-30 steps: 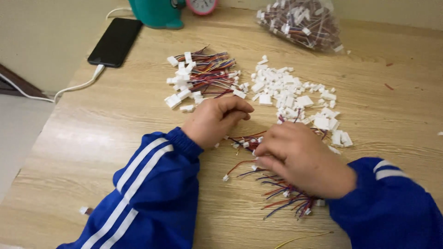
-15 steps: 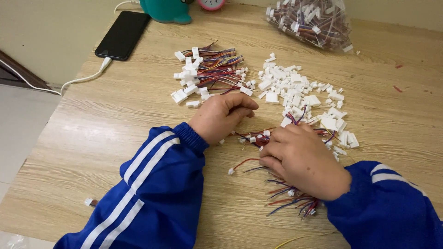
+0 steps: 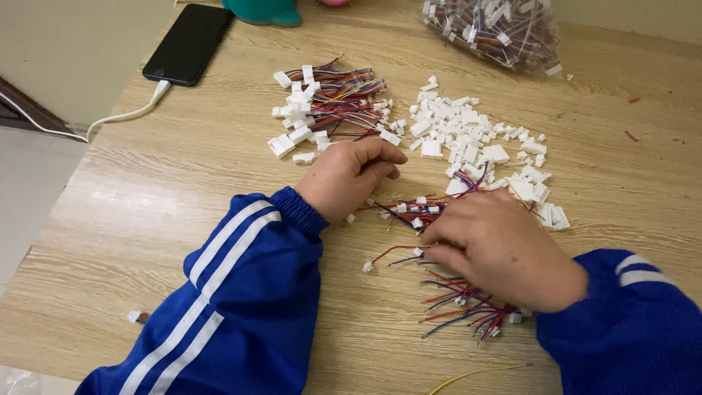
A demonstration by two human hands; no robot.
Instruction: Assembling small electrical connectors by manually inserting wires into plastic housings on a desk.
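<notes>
Though sealed, bag (image 3: 491, 31) of connectors.

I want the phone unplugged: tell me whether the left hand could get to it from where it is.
Probably yes. The left hand lies on the wooden table, and the tabletop between it and the black phone at the far left corner looks bare; only the finished wire bundle sits beside that path.

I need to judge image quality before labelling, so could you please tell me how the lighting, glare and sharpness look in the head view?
Head view: soft, even light; a pale sheen on the wooden table at left; faint shadows under the left hand and right hand; the loose white connectors look sharp; the clear bag glints slightly; no marked blur.
</notes>
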